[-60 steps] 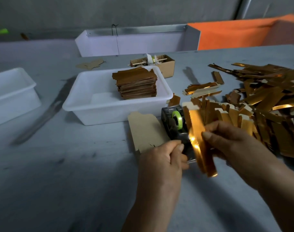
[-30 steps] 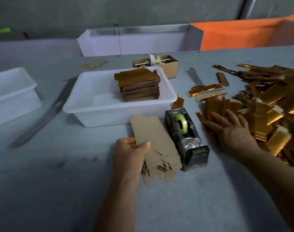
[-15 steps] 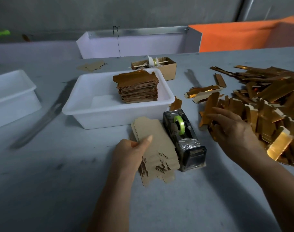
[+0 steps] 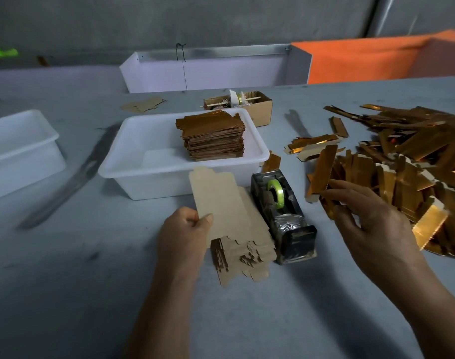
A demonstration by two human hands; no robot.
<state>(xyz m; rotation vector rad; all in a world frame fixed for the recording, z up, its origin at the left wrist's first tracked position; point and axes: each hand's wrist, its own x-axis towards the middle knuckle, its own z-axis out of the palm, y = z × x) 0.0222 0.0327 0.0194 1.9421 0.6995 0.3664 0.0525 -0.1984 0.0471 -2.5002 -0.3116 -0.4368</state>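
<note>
My left hand point(image 4: 183, 231) pinches a flat brown cardboard cutout point(image 4: 216, 200) and lifts it off a small stack of the same cutouts point(image 4: 243, 251) on the grey table. A black tape dispenser point(image 4: 282, 213) with a green roll stands just right of that stack. My right hand point(image 4: 371, 224) holds a gold foil strip point(image 4: 322, 169) by its lower end, raised at the left edge of a large heap of gold strips point(image 4: 407, 161).
A white tub point(image 4: 133, 151) behind the stack holds a pile of brown-gold folded pieces point(image 4: 213, 137). Another white tub point(image 4: 19, 149) sits far left. A small cardboard box point(image 4: 257, 106) with a spool stands behind. A loose cutout point(image 4: 143, 104) lies farther back.
My right hand put one gold strip down, pressed on the heap and now lifts another strip. My left hand moved from the dispenser to the cardboard stack and raised its top cutout.
</note>
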